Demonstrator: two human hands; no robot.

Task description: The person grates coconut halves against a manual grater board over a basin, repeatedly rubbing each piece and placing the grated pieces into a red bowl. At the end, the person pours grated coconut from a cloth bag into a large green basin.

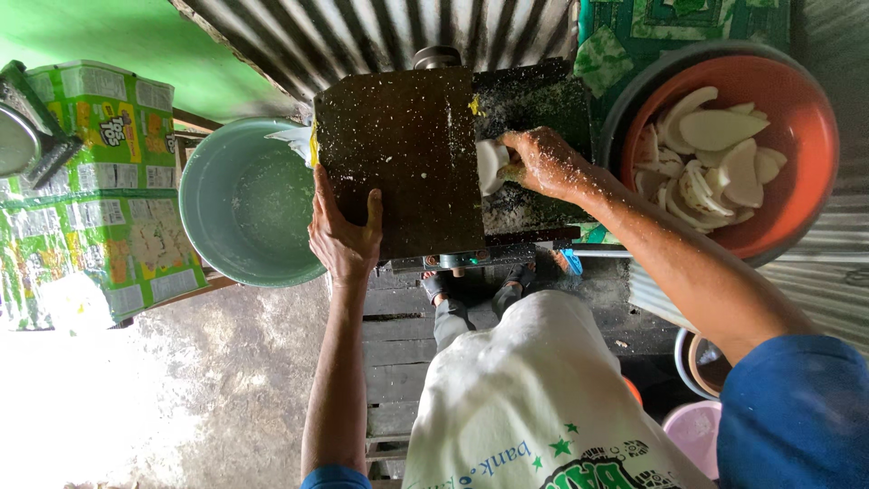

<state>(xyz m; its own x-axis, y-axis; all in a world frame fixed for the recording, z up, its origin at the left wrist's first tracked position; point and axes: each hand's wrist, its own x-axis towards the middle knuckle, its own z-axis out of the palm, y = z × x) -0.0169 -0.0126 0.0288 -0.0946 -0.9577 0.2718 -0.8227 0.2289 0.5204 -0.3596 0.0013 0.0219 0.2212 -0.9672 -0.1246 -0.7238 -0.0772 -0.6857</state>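
Left hand [344, 234] flat, fingers spread, bracing the dark grater machine [407, 163] on its left edge. Right hand [543, 163] grips a white coconut piece [491, 166], pressed against machine's right side. Grey basin [244, 204] left of machine; red bowl [797, 100] of coconut slices right.

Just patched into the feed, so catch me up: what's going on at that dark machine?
A person stands over a dark metal machine speckled with white shreds. The left hand rests flat on its edge, steadying it. The right hand presses a white piece against the machine's side. On the left, a pale green basin sits under the machine's edge, with white dust inside. On the right, a red bowl holds more white pieces.
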